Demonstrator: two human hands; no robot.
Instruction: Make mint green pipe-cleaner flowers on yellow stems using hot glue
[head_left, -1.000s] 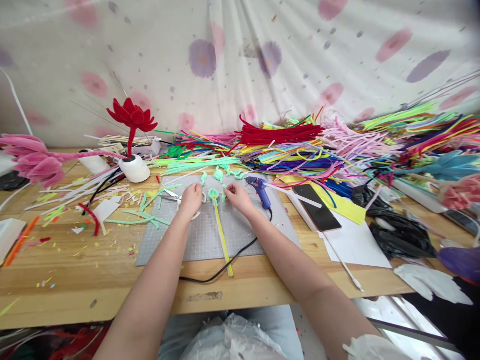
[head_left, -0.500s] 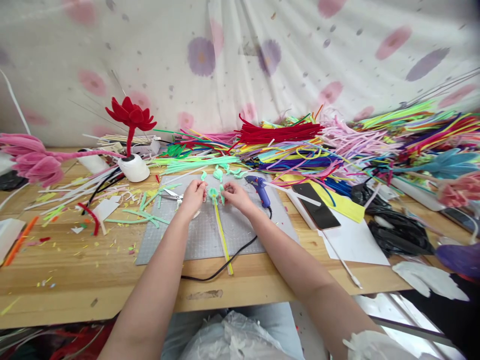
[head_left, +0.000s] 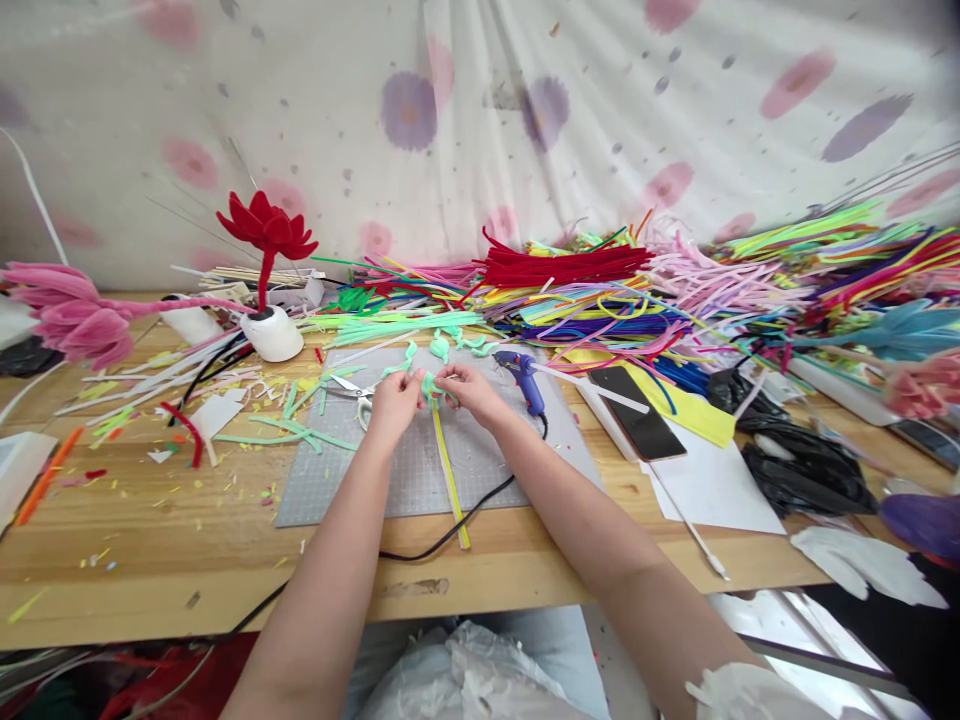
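Over the grey cutting mat (head_left: pixel 330 490), my left hand (head_left: pixel 397 402) and my right hand (head_left: pixel 471 392) come together with closed fingers. Both pinch a small mint-green pipe-cleaner piece (head_left: pixel 430 388) between them; its exact shape is partly covered by the fingertips. Directly below it, a yellow and white strip (head_left: pixel 450 480) lies lengthwise on the mat. Several more mint-green shaped pieces (head_left: pixel 440 345) rest just beyond my hands. Scissors (head_left: pixel 346 386) lie beside my left hand, partly behind it. A purple glue gun (head_left: pixel 523 378) lies to the right of my right hand, its black cord (head_left: pixel 427 553) trailing across the mat.
Bundles of coloured pipe cleaners (head_left: pixel 570 265) are heaped along the back. At left, a red flower (head_left: pixel 268 228) stands in a white pot (head_left: pixel 272 335), near a pink flower (head_left: pixel 75 310). A phone (head_left: pixel 637 412) lies on paper at right, near a black plastic bag (head_left: pixel 806 475).
My hands have drawn closer together, and my fingertips now meet at the mint-green piece. The camera view has shifted slightly.
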